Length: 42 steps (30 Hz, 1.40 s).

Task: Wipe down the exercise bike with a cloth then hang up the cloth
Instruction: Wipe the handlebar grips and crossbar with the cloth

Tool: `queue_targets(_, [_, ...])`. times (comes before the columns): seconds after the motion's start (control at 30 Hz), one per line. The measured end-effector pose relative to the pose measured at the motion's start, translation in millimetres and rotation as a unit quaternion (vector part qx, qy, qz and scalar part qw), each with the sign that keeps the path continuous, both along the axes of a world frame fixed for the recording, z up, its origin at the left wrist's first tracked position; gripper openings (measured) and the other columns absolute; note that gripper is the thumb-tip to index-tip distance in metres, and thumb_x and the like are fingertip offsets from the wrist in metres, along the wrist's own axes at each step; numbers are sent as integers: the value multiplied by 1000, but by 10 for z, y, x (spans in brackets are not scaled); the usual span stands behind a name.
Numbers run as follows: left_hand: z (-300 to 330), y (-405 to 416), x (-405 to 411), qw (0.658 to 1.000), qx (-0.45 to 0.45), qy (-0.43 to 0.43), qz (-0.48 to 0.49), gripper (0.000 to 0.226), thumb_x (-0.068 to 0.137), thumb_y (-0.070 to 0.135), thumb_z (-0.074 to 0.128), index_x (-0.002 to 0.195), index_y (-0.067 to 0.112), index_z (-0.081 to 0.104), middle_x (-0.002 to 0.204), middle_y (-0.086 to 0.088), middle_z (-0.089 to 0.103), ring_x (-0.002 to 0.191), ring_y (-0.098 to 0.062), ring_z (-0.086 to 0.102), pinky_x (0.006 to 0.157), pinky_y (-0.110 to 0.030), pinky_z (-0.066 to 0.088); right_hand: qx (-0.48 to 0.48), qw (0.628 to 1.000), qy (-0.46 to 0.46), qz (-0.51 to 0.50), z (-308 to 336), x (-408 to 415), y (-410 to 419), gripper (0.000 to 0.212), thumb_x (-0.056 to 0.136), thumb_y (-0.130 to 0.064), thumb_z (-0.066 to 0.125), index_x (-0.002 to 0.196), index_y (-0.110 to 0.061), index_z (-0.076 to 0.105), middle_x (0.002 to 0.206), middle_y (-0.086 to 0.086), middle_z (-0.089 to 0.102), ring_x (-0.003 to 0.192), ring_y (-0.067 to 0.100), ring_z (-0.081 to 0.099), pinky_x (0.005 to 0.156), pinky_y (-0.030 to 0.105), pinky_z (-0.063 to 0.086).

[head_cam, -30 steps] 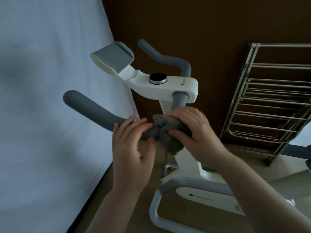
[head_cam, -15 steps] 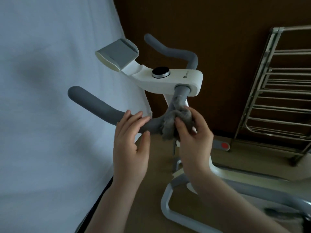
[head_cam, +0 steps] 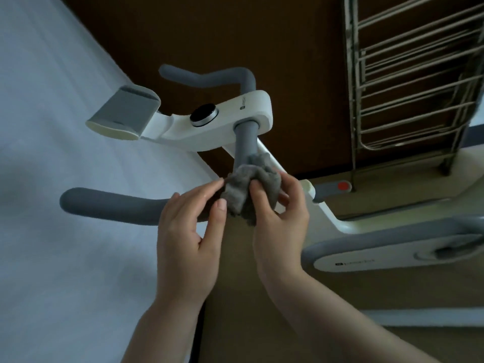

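A white exercise bike (head_cam: 230,119) with grey padded handlebars fills the middle of the head view. A bunched grey cloth (head_cam: 248,187) is wrapped around the bend of the near handlebar (head_cam: 112,205), just below the white console. My right hand (head_cam: 277,218) pinches the cloth between thumb and fingers. My left hand (head_cam: 188,231) is beside it with fingers extended, their tips touching the cloth's left edge and the handlebar; the thumb points up.
A metal drying rack (head_cam: 408,82) leans against the dark brown wall at the right. A white sheet (head_cam: 52,179) covers the left side. The bike's flywheel housing (head_cam: 379,250) lies low at the right on the tan floor.
The view has tilted and shifted. My right hand moved the cloth slightly up the handlebar bend and turned to pinch it from the front. My left hand's fingers slid toward the cloth.
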<state>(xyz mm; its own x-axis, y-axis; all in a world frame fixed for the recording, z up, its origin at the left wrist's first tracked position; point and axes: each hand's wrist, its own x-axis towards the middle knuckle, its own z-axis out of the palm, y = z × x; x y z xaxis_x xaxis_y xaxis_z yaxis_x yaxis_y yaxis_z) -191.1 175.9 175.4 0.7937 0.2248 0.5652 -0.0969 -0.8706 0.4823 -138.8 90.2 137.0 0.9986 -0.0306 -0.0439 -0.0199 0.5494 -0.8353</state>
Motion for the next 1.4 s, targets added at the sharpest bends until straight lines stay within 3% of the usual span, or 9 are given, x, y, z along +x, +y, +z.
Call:
queue_targets(0.13, [26,197,5,997,45,35,-58,34,92,28,49,122,20,63,117,10,64,111,-9,59,91,-38,54,94,994,49,20,-68,-388,227,22,90,-17,63,111,-25,59,100,-4,69,92,9,68,71,24,57])
queue_targets(0.33, [78,421,-55,989,32,74,-120,37,89,18,50,124,23,61,121,11,64,115,-3,57,93,-11,45,170,982,82,-7,-147,-565,565,19,93,-17,58,110,-26,60,104,-1,68,95,14,68,68,26,57])
queue_targets(0.53, [64,503,-73,986,28,54,-156,33,92,16,51,122,23,61,119,13,63,112,2,57,89,-7,45,211,974,81,7,-163,-612,729,24,95,-21,55,118,-23,59,111,1,68,107,18,65,92,42,54])
queue_targets(0.7, [28,563,-108,988,9,29,-149,30,92,18,53,120,20,63,117,12,65,111,-1,58,90,-11,47,238,967,90,-22,-113,-496,661,22,95,-27,53,117,-26,59,109,-2,69,102,10,66,80,28,57])
queue_targets(0.8, [21,554,-109,988,2,34,-148,31,92,22,51,120,22,64,119,10,65,113,-4,58,92,-16,49,244,966,87,19,-88,-645,762,22,94,-25,56,116,-23,59,106,1,70,101,15,68,82,32,57])
queue_targets(0.97, [36,518,-108,990,-21,26,-140,28,91,21,51,116,28,61,116,15,64,110,1,58,89,-11,47,264,960,95,24,-82,-577,725,26,95,-19,55,120,-26,58,108,-2,70,98,9,68,73,21,56])
queue_targets(1.1, [9,510,-112,991,-18,29,-129,30,91,21,50,117,23,64,120,8,65,114,-6,58,93,-20,49,248,960,97,90,-80,-670,731,31,94,-16,56,123,-26,56,108,0,70,98,12,69,77,26,57])
queue_targets(1.27, [2,472,-114,992,-27,24,-120,29,92,21,51,118,23,63,120,8,64,116,-8,57,94,-22,49,186,977,100,12,-73,-422,488,30,96,-16,54,124,-28,55,115,-2,66,102,8,65,82,27,57])
queue_targets(1.4, [-20,400,-105,994,-41,9,-101,31,93,28,49,117,19,66,118,7,65,114,-12,59,94,-38,52,163,981,94,53,-49,-539,526,32,93,-20,58,124,-28,53,113,-2,67,98,6,67,68,17,55])
